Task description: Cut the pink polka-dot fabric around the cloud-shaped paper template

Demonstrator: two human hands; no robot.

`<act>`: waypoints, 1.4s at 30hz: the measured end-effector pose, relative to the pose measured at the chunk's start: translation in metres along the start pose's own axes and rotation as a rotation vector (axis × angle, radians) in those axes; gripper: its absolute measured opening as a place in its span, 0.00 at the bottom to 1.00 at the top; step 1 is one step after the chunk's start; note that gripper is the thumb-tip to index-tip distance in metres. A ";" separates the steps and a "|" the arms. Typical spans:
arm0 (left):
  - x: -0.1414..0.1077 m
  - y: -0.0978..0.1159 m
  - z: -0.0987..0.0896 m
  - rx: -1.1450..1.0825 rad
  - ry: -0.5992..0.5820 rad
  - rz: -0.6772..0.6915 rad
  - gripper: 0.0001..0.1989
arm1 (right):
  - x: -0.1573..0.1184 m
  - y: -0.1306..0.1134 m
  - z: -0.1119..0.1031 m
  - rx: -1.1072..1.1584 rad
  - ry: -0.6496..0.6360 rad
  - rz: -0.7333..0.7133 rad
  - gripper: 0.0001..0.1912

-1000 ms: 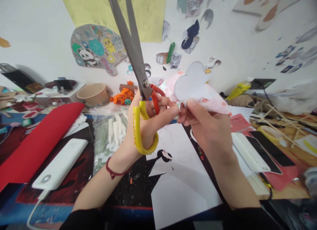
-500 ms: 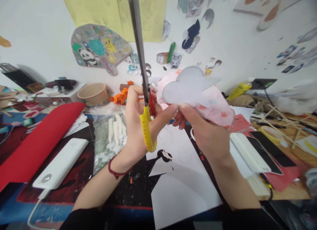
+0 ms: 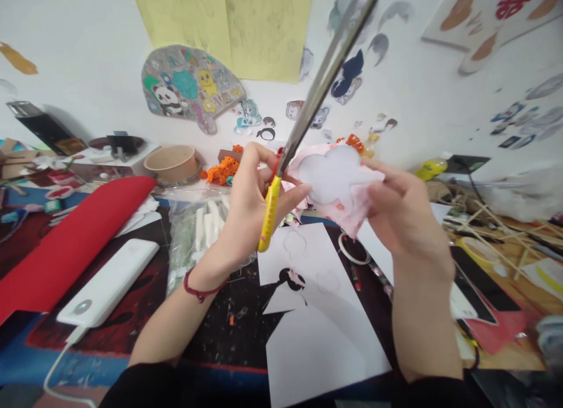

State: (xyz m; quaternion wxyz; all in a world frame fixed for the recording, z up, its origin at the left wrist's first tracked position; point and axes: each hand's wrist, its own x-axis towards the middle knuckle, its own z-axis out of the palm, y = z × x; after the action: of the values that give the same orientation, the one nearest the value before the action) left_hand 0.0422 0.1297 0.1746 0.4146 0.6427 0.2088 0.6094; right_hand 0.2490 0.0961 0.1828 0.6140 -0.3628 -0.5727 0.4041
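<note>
A pair of scissors (image 3: 271,211) with yellow and red handles hangs on the fingers of my left hand (image 3: 245,206), blades pointing up and right. My left thumb also presses the lower left edge of a pale grey cloud-shaped cutout (image 3: 328,176). Behind the cutout lies a thin pink piece (image 3: 349,211) with red-orange spots, which looks like fabric. My right hand (image 3: 407,214) pinches the right side of the pink piece and the cutout's pointed end; those fingertips are partly hidden. Both pieces are held above the table, in front of the wall.
White paper (image 3: 321,337) with faint drawings lies below my hands. A roll of tape (image 3: 354,250) is beside it. To the left are a plastic bag (image 3: 189,244), a white power bank (image 3: 109,282) and a red piece (image 3: 83,244). Phones (image 3: 484,279) lie at the right.
My right hand has moved from the cutout's lower edge to its right side. The scissor blades have swung to the right, and the cutout sits a little lower.
</note>
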 end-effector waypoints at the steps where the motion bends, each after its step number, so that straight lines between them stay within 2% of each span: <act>1: 0.000 -0.001 0.000 -0.018 -0.011 -0.014 0.24 | -0.001 0.002 0.001 -0.041 -0.007 0.009 0.10; 2: 0.000 -0.002 0.001 -0.037 -0.013 -0.026 0.24 | -0.001 0.004 0.004 -0.067 -0.003 0.010 0.07; 6: 0.003 -0.003 0.004 -0.070 0.069 -0.054 0.22 | -0.001 0.013 0.017 -0.065 0.076 -0.038 0.06; 8: 0.004 -0.003 0.003 -0.074 0.081 -0.052 0.24 | -0.001 0.016 0.020 -0.046 0.077 -0.033 0.06; 13: 0.005 0.001 -0.002 -0.095 0.005 -0.059 0.24 | -0.001 0.016 0.011 -0.139 -0.134 0.092 0.11; 15: 0.004 0.001 -0.002 -0.088 -0.040 -0.074 0.24 | -0.001 0.016 0.009 -0.160 -0.172 0.096 0.10; 18: 0.003 -0.001 0.000 -0.097 -0.076 -0.055 0.23 | -0.001 0.018 0.014 -0.168 -0.086 0.022 0.10; 24: 0.006 -0.005 0.001 -0.167 -0.164 -0.129 0.27 | -0.003 0.025 0.028 -0.206 0.224 -0.202 0.15; 28: 0.003 -0.004 0.003 -0.158 -0.150 -0.104 0.26 | -0.006 0.027 0.030 -0.234 0.338 -0.287 0.20; 31: -0.001 -0.002 0.005 -0.149 -0.124 -0.049 0.25 | -0.007 0.026 0.030 -0.250 0.340 -0.310 0.18; 36: -0.004 -0.002 0.005 -0.101 -0.105 0.050 0.24 | -0.008 0.023 0.029 -0.244 0.244 -0.226 0.17; 42: -0.005 -0.002 0.008 -0.065 -0.111 0.076 0.23 | -0.010 0.019 0.033 -0.267 0.303 -0.319 0.10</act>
State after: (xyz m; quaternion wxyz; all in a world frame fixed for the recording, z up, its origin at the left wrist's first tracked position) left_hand 0.0490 0.1249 0.1711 0.4227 0.6693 0.1409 0.5945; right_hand 0.2144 0.0947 0.1640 0.6953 -0.4024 -0.5725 0.1640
